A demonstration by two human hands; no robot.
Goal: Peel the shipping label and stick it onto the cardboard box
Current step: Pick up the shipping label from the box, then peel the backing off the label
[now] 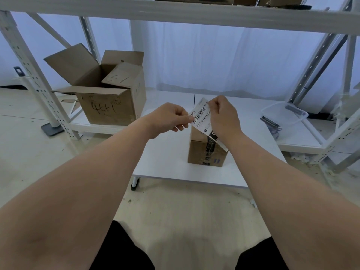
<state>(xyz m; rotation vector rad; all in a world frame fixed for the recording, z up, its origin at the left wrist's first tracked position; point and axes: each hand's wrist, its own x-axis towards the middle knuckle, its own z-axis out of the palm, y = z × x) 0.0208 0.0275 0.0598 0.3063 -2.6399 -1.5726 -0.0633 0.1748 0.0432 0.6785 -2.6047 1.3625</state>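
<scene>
Shipping label (pixel 202 118) is held in the air directly above the small cardboard box (pixel 206 151) on the white table (pixel 167 162). Left hand (pixel 167 118) pinches its near-left edge and right hand (pixel 222 115) pinches its top corner, fingers curled, apparently to separate the backing; no peeled gap is visible.

A big open box (pixel 109 94) sits to my left on the low board of a white metal rack (pixel 29 75). Its flaps stick up, and it has black scribbles on its front. In front of me is a low white table (pixel 165 158). To my right, a clear plastic tub (pixel 276 112) rests on the rack's low board, with some dark metal bits (pixel 269 121) just beside it. A white curtain (pixel 214 59) hangs behind. The floor (pixel 175 211) is pale.
</scene>
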